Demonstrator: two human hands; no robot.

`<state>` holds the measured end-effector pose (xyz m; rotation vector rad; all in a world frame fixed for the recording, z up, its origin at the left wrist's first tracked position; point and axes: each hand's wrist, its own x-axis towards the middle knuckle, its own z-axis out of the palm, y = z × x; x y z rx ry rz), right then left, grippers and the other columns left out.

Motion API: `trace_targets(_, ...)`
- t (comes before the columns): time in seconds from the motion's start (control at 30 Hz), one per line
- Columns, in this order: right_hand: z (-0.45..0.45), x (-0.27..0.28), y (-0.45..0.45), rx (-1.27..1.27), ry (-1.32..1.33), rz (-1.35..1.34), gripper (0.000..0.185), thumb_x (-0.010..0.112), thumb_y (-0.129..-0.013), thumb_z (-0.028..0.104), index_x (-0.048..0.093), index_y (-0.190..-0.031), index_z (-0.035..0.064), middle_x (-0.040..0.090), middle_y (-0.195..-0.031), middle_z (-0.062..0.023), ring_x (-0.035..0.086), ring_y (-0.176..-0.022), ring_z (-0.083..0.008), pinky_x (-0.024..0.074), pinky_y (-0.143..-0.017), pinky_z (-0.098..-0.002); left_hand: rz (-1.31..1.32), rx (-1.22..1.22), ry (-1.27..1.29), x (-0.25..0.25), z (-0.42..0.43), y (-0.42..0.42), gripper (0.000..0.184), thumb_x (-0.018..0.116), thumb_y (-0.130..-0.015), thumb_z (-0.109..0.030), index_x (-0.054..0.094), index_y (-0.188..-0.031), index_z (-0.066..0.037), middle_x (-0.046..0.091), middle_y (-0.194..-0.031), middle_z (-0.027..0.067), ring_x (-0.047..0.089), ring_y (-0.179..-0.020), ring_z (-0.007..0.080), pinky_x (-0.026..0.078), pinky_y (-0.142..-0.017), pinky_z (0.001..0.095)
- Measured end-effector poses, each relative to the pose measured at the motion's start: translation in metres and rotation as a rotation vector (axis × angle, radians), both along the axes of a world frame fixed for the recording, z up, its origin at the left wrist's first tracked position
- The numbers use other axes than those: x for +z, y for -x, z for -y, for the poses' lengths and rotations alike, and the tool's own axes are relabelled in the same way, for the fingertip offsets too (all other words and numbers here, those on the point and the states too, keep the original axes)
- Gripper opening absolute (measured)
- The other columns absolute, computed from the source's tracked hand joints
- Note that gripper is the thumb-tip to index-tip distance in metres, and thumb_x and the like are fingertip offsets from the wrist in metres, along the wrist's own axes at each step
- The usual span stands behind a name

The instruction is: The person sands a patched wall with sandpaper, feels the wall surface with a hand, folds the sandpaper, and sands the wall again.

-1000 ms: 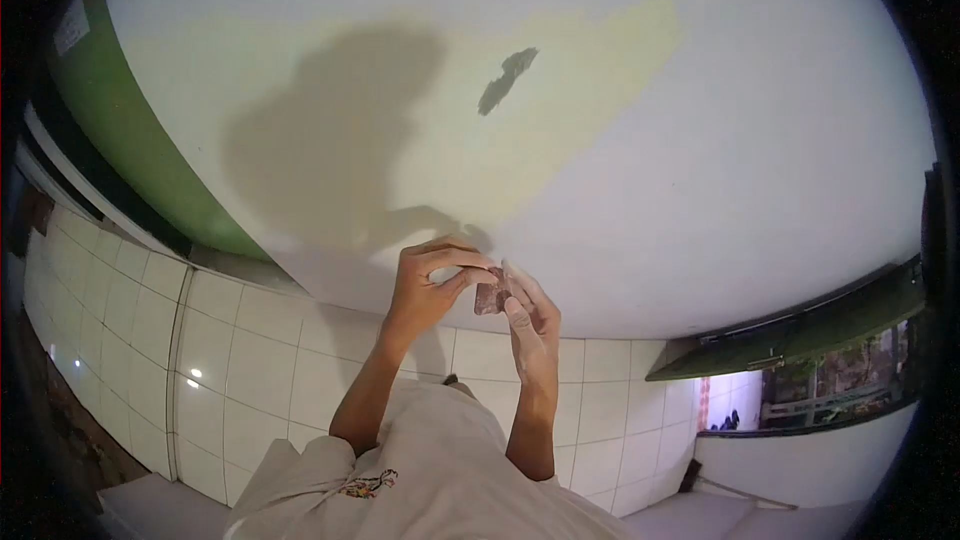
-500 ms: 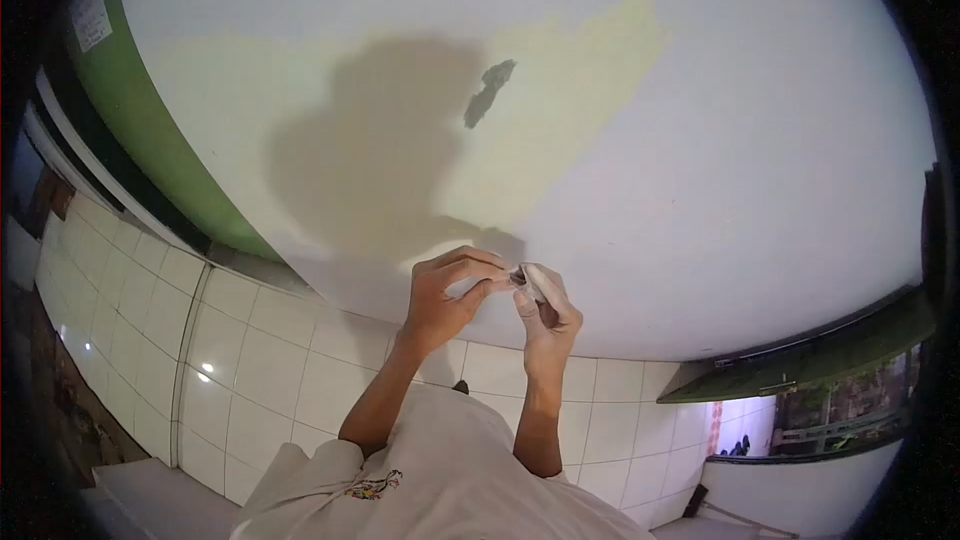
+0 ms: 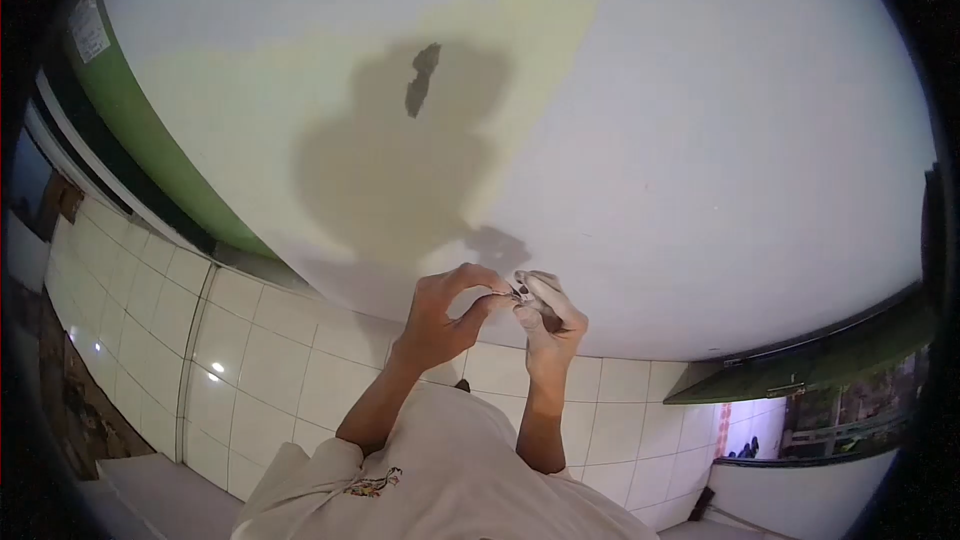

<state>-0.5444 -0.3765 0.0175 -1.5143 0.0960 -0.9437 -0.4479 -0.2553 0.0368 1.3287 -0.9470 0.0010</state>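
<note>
Both hands meet in front of a wall (image 3: 650, 210), low in the head view. My left hand (image 3: 442, 318) pinches thumb and forefinger at one edge of a small pale piece with dark spots (image 3: 520, 293). From the other side, the curled fingers and thumb of my right hand (image 3: 550, 325) grip the same piece. Whitish dust coats the right fingers. What the piece is made of cannot be made out, and the fingers hide part of it. Above the hands, the wall carries a yellowish area (image 3: 540, 20) and a dark grey irregular patch (image 3: 422, 80).
Pale floor tiles (image 3: 270, 340) run along the wall's foot. A green door frame (image 3: 150, 120) with a paper sheet (image 3: 90, 25) stands at left. At right, a dark green door (image 3: 800, 370) sits beside an opening. My shadow (image 3: 400, 170) falls on the wall.
My left fingers have closed in on the piece, with thumb and forefinger now rounded into a pinch. The view has shifted, so the grey patch appears farther left and under my shadow.
</note>
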Motion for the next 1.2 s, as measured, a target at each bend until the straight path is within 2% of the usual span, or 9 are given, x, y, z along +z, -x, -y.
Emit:
trace_targets(0.07, 0.001, -0.004, 0.002, 0.065, -0.094, -0.008, 0.038, 0.079, -0.08, 0.018, 0.069, -0.112, 0.0002, 0.067, -0.107, -0.0158, 0.058, -0.106, -0.025, 0.0467, -0.091, -0.036, -0.045, -0.084, 0.042, -0.003, 0.004, 0.001, 0.019, 0.069, -0.081, 0.004, 0.061, -0.098, -0.002, 0.069, -0.087, 0.0076, 0.067, -0.084, 0.0192, 0.052, -0.079, 0.0304)
trace_targets(0.13, 0.002, -0.007, 0.002, 0.049, -0.078, -0.005, 0.039, 0.078, -0.082, 0.021, 0.069, -0.112, -0.0009, 0.067, -0.109, -0.0171, 0.059, -0.105, -0.025, 0.0469, -0.091, -0.0354, -0.338, -0.283, 0.099, -0.002, 0.006, 0.005, 0.016, 0.068, -0.083, 0.003, 0.06, -0.096, -0.001, 0.067, -0.088, 0.0067, 0.065, -0.086, 0.0159, 0.051, -0.084, 0.0306)
trace_targets(0.23, 0.003, -0.002, 0.006, 0.022, -0.092, -0.013, 0.038, 0.078, -0.082, 0.02, 0.069, -0.112, -0.0013, 0.067, -0.109, -0.0176, 0.059, -0.106, -0.026, 0.047, -0.091, -0.0364, -0.363, -0.296, -0.028, 0.006, 0.003, 0.007, 0.015, 0.069, -0.084, 0.002, 0.059, -0.095, -0.001, 0.064, -0.088, 0.0049, 0.063, -0.088, 0.0134, 0.05, -0.088, 0.0309)
trace_targets(0.4, 0.003, -0.008, 0.009, 0.038, -0.037, 0.016, 0.036, 0.078, -0.081, 0.017, 0.069, -0.112, -0.0005, 0.068, -0.107, -0.0178, 0.06, -0.103, -0.0271, 0.0474, -0.091, -0.0382, -0.345, -0.239, 0.025, 0.003, 0.006, 0.009, 0.019, 0.072, -0.081, 0.003, 0.059, -0.094, -0.002, 0.065, -0.089, 0.0053, 0.064, -0.089, 0.0138, 0.05, -0.089, 0.0314)
trace_targets(0.5, 0.0, -0.007, 0.011, 0.016, -0.12, 0.013, 0.034, 0.078, -0.081, 0.016, 0.07, -0.11, -0.0009, 0.068, -0.106, -0.018, 0.059, -0.103, -0.0261, 0.0473, -0.09, -0.0366, -0.347, -0.212, 0.037, 0.003, 0.006, 0.008, 0.022, 0.073, -0.079, 0.004, 0.06, -0.097, -0.002, 0.067, -0.093, 0.0071, 0.065, -0.092, 0.0144, 0.052, -0.09, 0.0314)
trace_targets(0.57, -0.001, -0.004, 0.01, -0.029, -0.204, -0.016, 0.028, 0.076, -0.08, 0.007, 0.072, -0.108, 0.0013, 0.07, -0.101, -0.0145, 0.061, -0.095, -0.0202, 0.0494, -0.081, -0.0302, -0.319, -0.186, 0.026, 0.003, 0.005, 0.006, 0.024, 0.074, -0.079, 0.004, 0.062, -0.099, -0.001, 0.068, -0.096, 0.0083, 0.066, -0.093, 0.0149, 0.052, -0.09, 0.0314)
trace_targets(0.63, -0.001, -0.002, 0.008, -0.056, -0.194, 0.009, 0.028, 0.076, -0.081, 0.006, 0.071, -0.108, 0.0006, 0.069, -0.101, -0.0138, 0.061, -0.094, -0.0187, 0.0492, -0.079, -0.0288, -0.349, -0.213, 0.119, 0.002, 0.006, 0.005, 0.024, 0.073, -0.078, 0.006, 0.065, -0.1, 0.0, 0.069, -0.1, 0.0096, 0.067, -0.097, 0.0164, 0.054, -0.091, 0.0315)
trace_targets(0.97, -0.002, -0.006, 0.012, -0.067, -0.298, -0.01, 0.026, 0.074, -0.079, -0.004, 0.071, -0.106, -0.0027, 0.068, -0.096, -0.0115, 0.061, -0.088, -0.0159, 0.049, -0.077, -0.0273, -0.423, -0.142, 0.028, -0.001, 0.003, 0.005, 0.017, 0.071, -0.078, 0.008, 0.071, -0.094, 0.002, 0.073, -0.094, 0.0131, 0.071, -0.088, 0.0191, 0.057, -0.083, 0.0312)
trace_targets(1.2, -0.001, -0.008, 0.015, -0.111, -0.316, -0.053, 0.022, 0.075, -0.08, -0.002, 0.071, -0.102, -0.0034, 0.071, -0.092, -0.0119, 0.063, -0.084, -0.0148, 0.0499, -0.078, -0.0276, -0.481, -0.131, -0.035, -0.003, -0.001, 0.004, 0.007, 0.071, -0.08, 0.005, 0.071, -0.088, 0.004, 0.074, -0.089, 0.0118, 0.07, -0.083, 0.015, 0.057, -0.076, 0.0281)
